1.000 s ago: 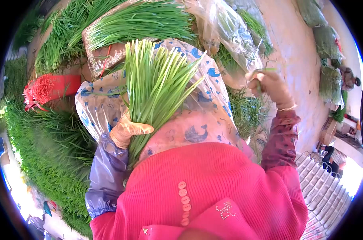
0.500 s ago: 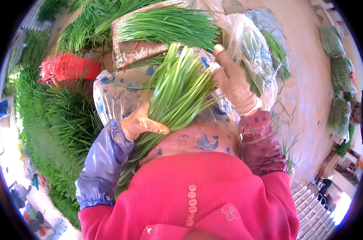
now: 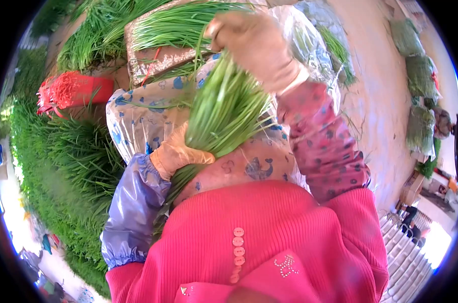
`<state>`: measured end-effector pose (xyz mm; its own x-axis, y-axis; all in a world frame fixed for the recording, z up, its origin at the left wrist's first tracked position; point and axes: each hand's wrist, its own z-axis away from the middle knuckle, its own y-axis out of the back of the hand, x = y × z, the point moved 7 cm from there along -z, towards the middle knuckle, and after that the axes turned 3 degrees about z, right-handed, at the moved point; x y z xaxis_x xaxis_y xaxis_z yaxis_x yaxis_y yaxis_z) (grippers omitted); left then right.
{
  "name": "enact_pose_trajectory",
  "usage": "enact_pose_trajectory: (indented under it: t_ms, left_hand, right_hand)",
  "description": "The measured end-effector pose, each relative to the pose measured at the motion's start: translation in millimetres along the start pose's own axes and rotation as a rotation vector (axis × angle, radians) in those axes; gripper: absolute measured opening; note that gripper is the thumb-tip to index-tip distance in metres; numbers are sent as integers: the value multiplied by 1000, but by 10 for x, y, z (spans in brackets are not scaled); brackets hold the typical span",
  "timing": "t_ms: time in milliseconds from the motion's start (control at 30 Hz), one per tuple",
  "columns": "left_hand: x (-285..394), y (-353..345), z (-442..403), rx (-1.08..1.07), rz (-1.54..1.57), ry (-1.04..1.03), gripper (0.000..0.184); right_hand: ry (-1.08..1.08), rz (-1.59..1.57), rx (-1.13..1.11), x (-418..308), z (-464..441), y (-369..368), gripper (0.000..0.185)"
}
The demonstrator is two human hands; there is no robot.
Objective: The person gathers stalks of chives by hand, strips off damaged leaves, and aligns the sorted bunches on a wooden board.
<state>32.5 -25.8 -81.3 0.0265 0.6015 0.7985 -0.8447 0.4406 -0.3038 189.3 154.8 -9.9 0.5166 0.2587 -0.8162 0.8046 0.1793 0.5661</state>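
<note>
My gloved left hand (image 3: 181,154) is closed around the lower part of a bunch of green chives (image 3: 224,108), thumb across the stalks. The bunch leans up and away over my lap, its paler ends at the top. Over those ends is my right hand (image 3: 254,45), in a pale glove, its fingers bent but smeared by motion. Whether it grips any stalks is unclear. A plastic apron (image 3: 148,118) with blue prints covers my lap beneath the bunch.
More chives (image 3: 173,28) lie on a board (image 3: 160,58) ahead. At left are a bundle of red ties (image 3: 75,91) and a large green heap (image 3: 52,166). A clear plastic bag (image 3: 299,38) sits ahead right; packed green bundles (image 3: 420,83) line the far right.
My right hand has swung up and left, from beside the bunch to above its top. The left hand keeps its hold on the chives. The view has shifted slightly.
</note>
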Motion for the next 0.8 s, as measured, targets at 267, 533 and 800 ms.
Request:
enact_pose_trajectory:
  t_ms: [267, 533, 800]
  left_hand:
    - [45, -31, 78, 23, 273, -29, 93]
    - [149, 60, 189, 34, 234, -221, 94]
    - [271, 122, 418, 266, 4, -270, 86]
  right_hand:
    - [-293, -621, 505, 700, 569, 1762, 16]
    - [-324, 330, -249, 836, 1821, 943, 67]
    - [-179, -1165, -196, -38, 1015, -211, 104]
